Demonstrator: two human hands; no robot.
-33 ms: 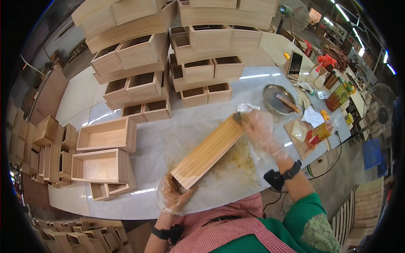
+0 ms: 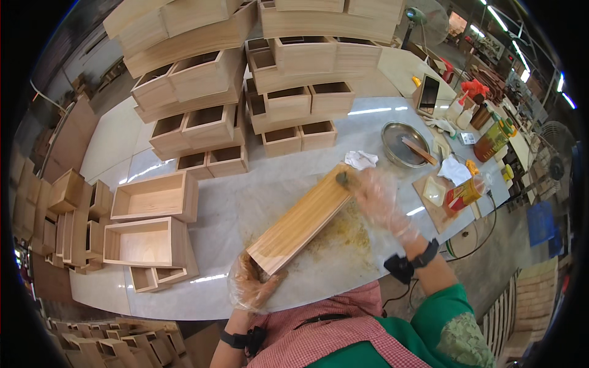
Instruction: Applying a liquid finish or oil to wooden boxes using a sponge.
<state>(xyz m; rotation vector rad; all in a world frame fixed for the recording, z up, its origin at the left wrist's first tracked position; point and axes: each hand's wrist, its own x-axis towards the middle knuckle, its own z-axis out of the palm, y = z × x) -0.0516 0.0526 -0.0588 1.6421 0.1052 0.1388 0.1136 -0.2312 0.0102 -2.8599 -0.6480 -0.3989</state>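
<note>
While the gloved left hand [image 2: 254,283] curls around the near end of a wooden piece [image 2: 300,219], holding it, the blurred right hand [image 2: 375,191] has its fingers closed on a dark pad [image 2: 342,178] at the far end. From where I stand, the piece slants across the table [image 2: 215,227], near a white rag [image 2: 361,160].

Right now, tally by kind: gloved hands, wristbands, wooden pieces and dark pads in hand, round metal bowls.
Gloved left hand and right hand: 2
Wristbands: 2
Wooden piece: 1
Dark pad: 1
Round metal bowl: 1
Total: 7
</note>
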